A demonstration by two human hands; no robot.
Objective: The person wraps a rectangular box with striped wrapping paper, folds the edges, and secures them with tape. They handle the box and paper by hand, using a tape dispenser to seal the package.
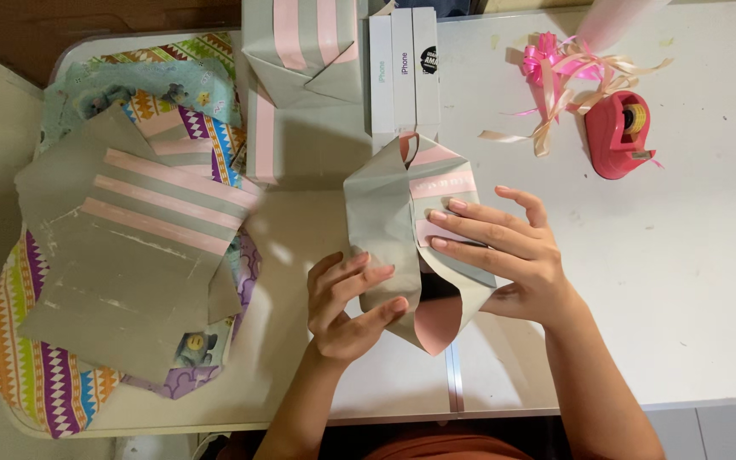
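Note:
A small box half wrapped in grey paper with pink stripes (389, 200) lies in the middle of the white table (709, 255). My left hand (347, 307) pinches the paper's near left fold between thumb and fingers. My right hand (504, 251) lies flat on top of the wrapped box, fingers spread and pointing left, pressing the paper down. The paper's pink inner side shows at the near end, between my hands.
Loose sheets of grey striped and colourful patterned wrapping paper (129, 255) pile up at the left. A wrapped parcel (300, 51) and three white slim boxes (404, 72) stand at the back. A pink tape dispenser (617, 135) and ribbon bow (560, 68) lie at the right.

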